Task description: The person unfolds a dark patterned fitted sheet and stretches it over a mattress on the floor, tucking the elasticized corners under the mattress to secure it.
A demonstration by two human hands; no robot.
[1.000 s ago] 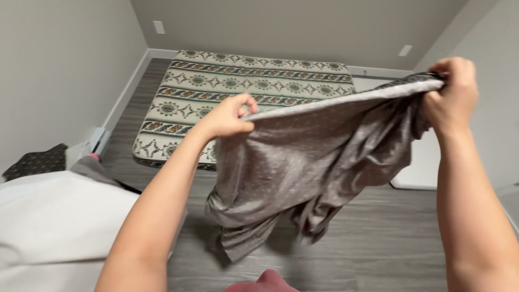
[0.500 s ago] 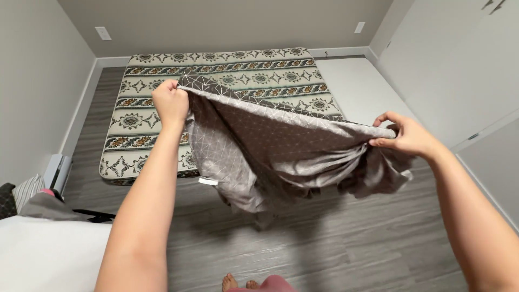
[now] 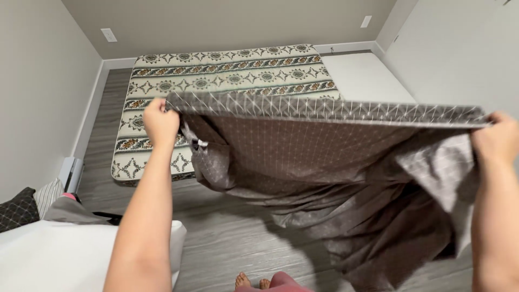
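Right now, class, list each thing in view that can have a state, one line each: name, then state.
Brown grid-patterned fabric sheet: stretched taut along its top edge, the rest hanging.
Left hand: grip shut on one sheet corner.
Right hand: grip shut on the other corner.
Patterned cream mattress: flat on the floor, uncovered.

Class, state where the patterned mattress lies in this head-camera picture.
The patterned mattress lies on the grey floor at the far end of the room, against the back wall, partly hidden behind the grey sheet stretched between both hands.

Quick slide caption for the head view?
Left hand and right hand stretch a brown patterned sheet above a patterned mattress.
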